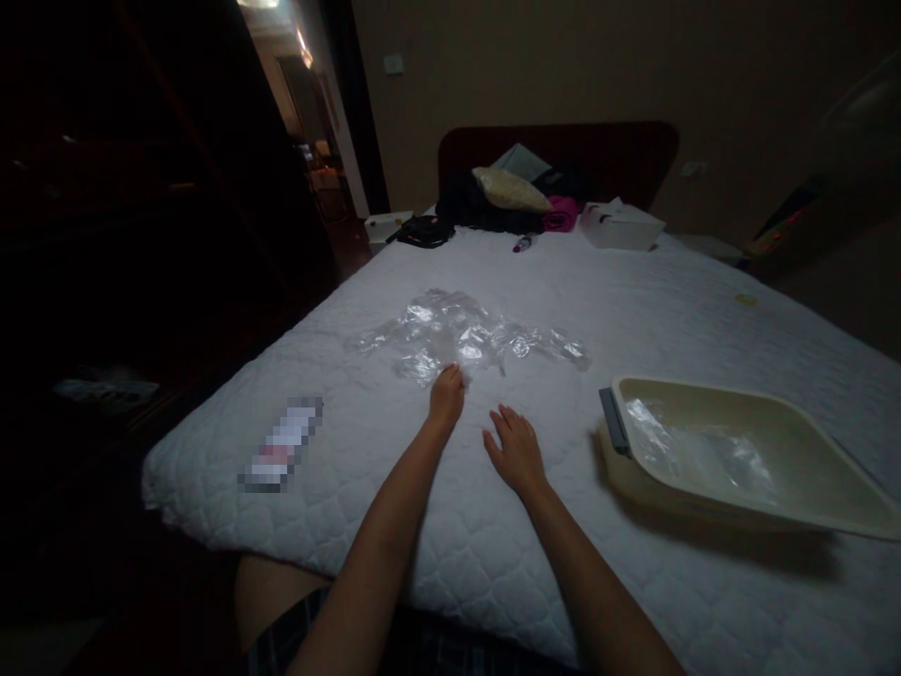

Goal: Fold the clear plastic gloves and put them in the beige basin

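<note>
Crumpled clear plastic (450, 324), thin and shiny like a bag, lies spread over the white quilted bed cover (633, 329) in front of me. My left hand (447, 398) is closed at its near edge, with the fingers pinching the film. Just right of it, my right hand (517, 453) rests low over the cover, its fingers apart and holding nothing. To the right stands a cream plastic tub (795, 422) with a grey handle. Folded clear plastic packaging (725, 460) lies inside this tub.
A pixelated flat object (282, 449) lies on the bed's left side. By the headboard (556, 141) are dark clothes, a pale pillow-like bundle (511, 188), a magenta roll (561, 213), a white box (623, 227) and a small bottle (523, 243). A doorway opens at the far left.
</note>
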Action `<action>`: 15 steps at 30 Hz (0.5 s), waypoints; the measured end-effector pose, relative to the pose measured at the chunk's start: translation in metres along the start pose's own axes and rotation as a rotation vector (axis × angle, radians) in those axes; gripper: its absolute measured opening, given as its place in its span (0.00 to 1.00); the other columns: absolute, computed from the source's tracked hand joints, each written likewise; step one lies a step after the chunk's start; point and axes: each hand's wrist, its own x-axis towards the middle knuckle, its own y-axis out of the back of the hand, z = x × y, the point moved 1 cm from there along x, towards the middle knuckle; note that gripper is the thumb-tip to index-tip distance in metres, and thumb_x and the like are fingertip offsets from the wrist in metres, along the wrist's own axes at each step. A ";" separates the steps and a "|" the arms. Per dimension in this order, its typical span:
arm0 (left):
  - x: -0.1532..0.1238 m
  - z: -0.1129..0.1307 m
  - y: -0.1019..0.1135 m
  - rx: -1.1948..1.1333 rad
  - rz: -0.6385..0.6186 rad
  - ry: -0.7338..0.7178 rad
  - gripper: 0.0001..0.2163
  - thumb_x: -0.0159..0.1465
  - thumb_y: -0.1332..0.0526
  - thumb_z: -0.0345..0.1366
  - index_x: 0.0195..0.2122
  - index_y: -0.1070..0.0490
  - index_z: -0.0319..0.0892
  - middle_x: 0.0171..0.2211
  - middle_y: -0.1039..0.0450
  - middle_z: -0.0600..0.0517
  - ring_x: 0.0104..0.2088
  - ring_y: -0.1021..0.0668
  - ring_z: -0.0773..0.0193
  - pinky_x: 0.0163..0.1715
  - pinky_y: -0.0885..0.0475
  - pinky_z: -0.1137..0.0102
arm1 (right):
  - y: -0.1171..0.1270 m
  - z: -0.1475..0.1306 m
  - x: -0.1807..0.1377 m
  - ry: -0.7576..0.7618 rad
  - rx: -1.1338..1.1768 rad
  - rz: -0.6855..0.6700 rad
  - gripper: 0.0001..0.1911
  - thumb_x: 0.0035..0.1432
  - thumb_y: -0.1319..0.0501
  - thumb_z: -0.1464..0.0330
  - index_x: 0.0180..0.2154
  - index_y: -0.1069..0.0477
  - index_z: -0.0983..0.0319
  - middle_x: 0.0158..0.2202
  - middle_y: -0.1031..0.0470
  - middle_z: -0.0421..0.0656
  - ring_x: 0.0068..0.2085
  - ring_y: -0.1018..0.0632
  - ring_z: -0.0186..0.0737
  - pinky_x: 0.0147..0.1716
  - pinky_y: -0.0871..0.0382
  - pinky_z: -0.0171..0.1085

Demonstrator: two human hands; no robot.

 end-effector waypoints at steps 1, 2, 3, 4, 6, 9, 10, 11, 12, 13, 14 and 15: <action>-0.003 0.002 0.004 -0.024 0.025 -0.012 0.16 0.57 0.48 0.23 0.45 0.33 0.39 0.49 0.33 0.43 0.53 0.34 0.58 0.53 0.38 0.59 | 0.000 0.000 0.000 0.001 0.011 0.007 0.21 0.58 0.50 0.62 0.50 0.36 0.65 0.54 0.37 0.52 0.55 0.37 0.47 0.54 0.48 0.47; -0.005 0.005 0.007 -0.046 0.046 -0.027 0.17 0.57 0.49 0.23 0.46 0.34 0.39 0.50 0.34 0.43 0.54 0.35 0.58 0.53 0.39 0.59 | -0.001 0.001 0.000 0.002 0.021 0.015 0.21 0.58 0.50 0.62 0.50 0.35 0.65 0.54 0.37 0.52 0.55 0.37 0.47 0.54 0.47 0.47; -0.007 0.008 0.010 -0.066 0.065 -0.044 0.17 0.57 0.49 0.23 0.47 0.35 0.39 0.51 0.36 0.43 0.55 0.37 0.58 0.54 0.39 0.58 | -0.002 0.001 0.000 0.003 0.032 0.023 0.20 0.58 0.50 0.62 0.50 0.35 0.65 0.54 0.36 0.52 0.55 0.37 0.47 0.54 0.47 0.48; -0.009 0.011 0.013 -0.085 0.081 -0.062 0.17 0.58 0.50 0.24 0.48 0.36 0.39 0.52 0.36 0.43 0.56 0.38 0.58 0.54 0.40 0.57 | -0.002 0.001 0.000 0.004 0.043 0.032 0.20 0.58 0.50 0.62 0.49 0.35 0.65 0.54 0.36 0.52 0.55 0.37 0.47 0.54 0.47 0.48; -0.014 0.017 0.018 -0.125 0.110 -0.084 0.17 0.60 0.50 0.26 0.50 0.37 0.39 0.53 0.38 0.43 0.58 0.40 0.58 0.55 0.41 0.57 | -0.003 0.003 -0.001 0.009 0.067 0.050 0.20 0.58 0.50 0.63 0.49 0.35 0.65 0.53 0.36 0.53 0.55 0.36 0.47 0.54 0.46 0.49; -0.022 0.026 0.024 -0.202 0.158 -0.072 0.16 0.62 0.52 0.31 0.52 0.39 0.40 0.53 0.38 0.43 0.57 0.39 0.59 0.55 0.41 0.58 | -0.002 0.004 -0.002 0.016 0.126 0.085 0.20 0.58 0.49 0.63 0.49 0.35 0.65 0.52 0.34 0.53 0.54 0.35 0.48 0.53 0.45 0.49; -0.026 0.028 0.027 -0.231 0.170 -0.067 0.16 0.63 0.52 0.32 0.52 0.39 0.41 0.53 0.38 0.43 0.57 0.38 0.59 0.55 0.40 0.59 | -0.001 0.004 -0.002 0.014 0.159 0.101 0.20 0.58 0.49 0.63 0.49 0.35 0.65 0.51 0.33 0.53 0.53 0.34 0.48 0.53 0.44 0.49; -0.030 0.032 0.029 -0.262 0.182 -0.064 0.16 0.63 0.52 0.32 0.52 0.39 0.41 0.53 0.37 0.43 0.56 0.37 0.59 0.54 0.40 0.59 | 0.000 0.004 -0.002 0.005 0.199 0.120 0.20 0.57 0.49 0.63 0.49 0.35 0.66 0.50 0.32 0.53 0.52 0.34 0.47 0.52 0.43 0.49; -0.034 0.035 0.032 -0.294 0.196 -0.059 0.16 0.63 0.52 0.33 0.51 0.38 0.40 0.52 0.37 0.43 0.55 0.37 0.60 0.54 0.40 0.59 | 0.002 0.004 -0.003 -0.012 0.250 0.141 0.20 0.57 0.49 0.63 0.49 0.35 0.66 0.49 0.32 0.53 0.51 0.33 0.47 0.52 0.41 0.48; -0.038 0.038 0.035 -0.326 0.218 -0.049 0.15 0.63 0.52 0.34 0.50 0.37 0.40 0.51 0.36 0.43 0.55 0.36 0.60 0.54 0.40 0.60 | 0.005 0.003 -0.003 -0.037 0.311 0.160 0.20 0.57 0.49 0.63 0.49 0.36 0.65 0.48 0.31 0.53 0.50 0.31 0.46 0.51 0.39 0.48; -0.042 0.042 0.038 -0.360 0.248 -0.024 0.14 0.63 0.51 0.34 0.49 0.36 0.40 0.51 0.35 0.43 0.54 0.35 0.60 0.53 0.40 0.60 | 0.007 0.002 -0.003 -0.069 0.383 0.180 0.20 0.57 0.49 0.63 0.49 0.36 0.65 0.47 0.31 0.52 0.48 0.30 0.45 0.49 0.37 0.46; -0.046 0.046 0.042 -0.397 0.286 0.019 0.14 0.63 0.51 0.35 0.47 0.34 0.40 0.49 0.34 0.44 0.53 0.34 0.60 0.52 0.39 0.60 | 0.010 0.002 -0.004 -0.107 0.460 0.200 0.20 0.57 0.48 0.63 0.49 0.37 0.64 0.46 0.31 0.52 0.46 0.29 0.44 0.48 0.35 0.45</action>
